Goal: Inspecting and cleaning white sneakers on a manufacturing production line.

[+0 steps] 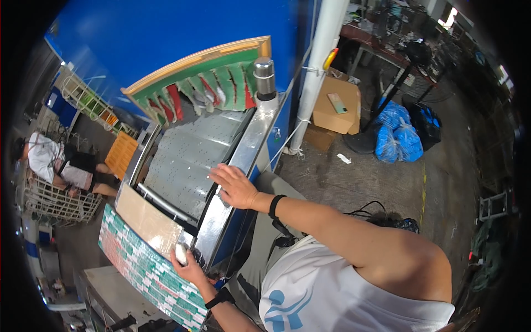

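Note:
My left hand [189, 269] curls round a small white rounded object [181, 253], whose kind I cannot make out. It is at the near end of a tan board [146, 217], beside a sheet-like surface of many small green and white rectangles [149, 271]. My right hand [235, 187] is open, fingers spread, over the shiny metal side rail [213, 224] of a conveyor. The grey perforated conveyor bed [191, 152] runs up to a curtain of torn green and red strips [199, 95]. A metal roller [166, 203] crosses the bed's end, near the tan board.
A metal flask [265, 77] stands on the rail's far corner. Right of a white pole [316, 72] are a cardboard box [335, 102] with a phone on it and blue bags [399, 135]. On the left, another person [63, 163] bends by a wire cage [58, 202].

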Available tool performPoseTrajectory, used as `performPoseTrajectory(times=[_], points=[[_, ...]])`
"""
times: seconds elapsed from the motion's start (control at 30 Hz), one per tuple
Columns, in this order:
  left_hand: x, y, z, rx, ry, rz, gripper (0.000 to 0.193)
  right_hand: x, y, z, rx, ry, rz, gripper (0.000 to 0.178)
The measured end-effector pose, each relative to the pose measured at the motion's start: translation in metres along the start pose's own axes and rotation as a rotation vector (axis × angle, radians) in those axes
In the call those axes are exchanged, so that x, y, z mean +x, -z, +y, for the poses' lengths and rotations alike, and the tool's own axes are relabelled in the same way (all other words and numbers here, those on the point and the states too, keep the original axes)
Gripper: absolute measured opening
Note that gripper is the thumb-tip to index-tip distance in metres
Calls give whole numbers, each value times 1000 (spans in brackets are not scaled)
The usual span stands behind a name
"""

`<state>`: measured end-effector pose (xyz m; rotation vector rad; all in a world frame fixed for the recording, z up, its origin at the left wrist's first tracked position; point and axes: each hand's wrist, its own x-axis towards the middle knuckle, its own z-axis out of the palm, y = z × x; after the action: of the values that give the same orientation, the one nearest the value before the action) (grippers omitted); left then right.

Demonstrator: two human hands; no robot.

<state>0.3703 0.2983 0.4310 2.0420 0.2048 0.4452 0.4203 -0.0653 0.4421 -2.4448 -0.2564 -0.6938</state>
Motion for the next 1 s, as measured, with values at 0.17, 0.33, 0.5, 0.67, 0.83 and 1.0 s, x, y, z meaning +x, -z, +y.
performPoseTrajectory(times=[0.17, 0.33, 0.5, 0.67, 0.83, 1.0], points=[[-1, -3, -6, 84, -56, 11, 60, -2, 3, -5, -27, -42, -4, 70], [-19, 6, 52, -43, 61, 96, 54, -18, 34, -52, 201, -27, 7, 81], [-50, -28, 135, 78, -101, -357, 65, -36, 25, -109, 1245, -403, -449, 98], [-54, -52, 161, 343, -529, -676, 79, -24, 32, -89, 1200, -366, -407, 62], [-4, -52, 232, 226, -334, -918, 88, 40, 95, 21, 539, -182, 17, 37], [81, -124, 237, 315, -359, -967, 74, 73, 79, 155, 226, -191, 175, 42]])
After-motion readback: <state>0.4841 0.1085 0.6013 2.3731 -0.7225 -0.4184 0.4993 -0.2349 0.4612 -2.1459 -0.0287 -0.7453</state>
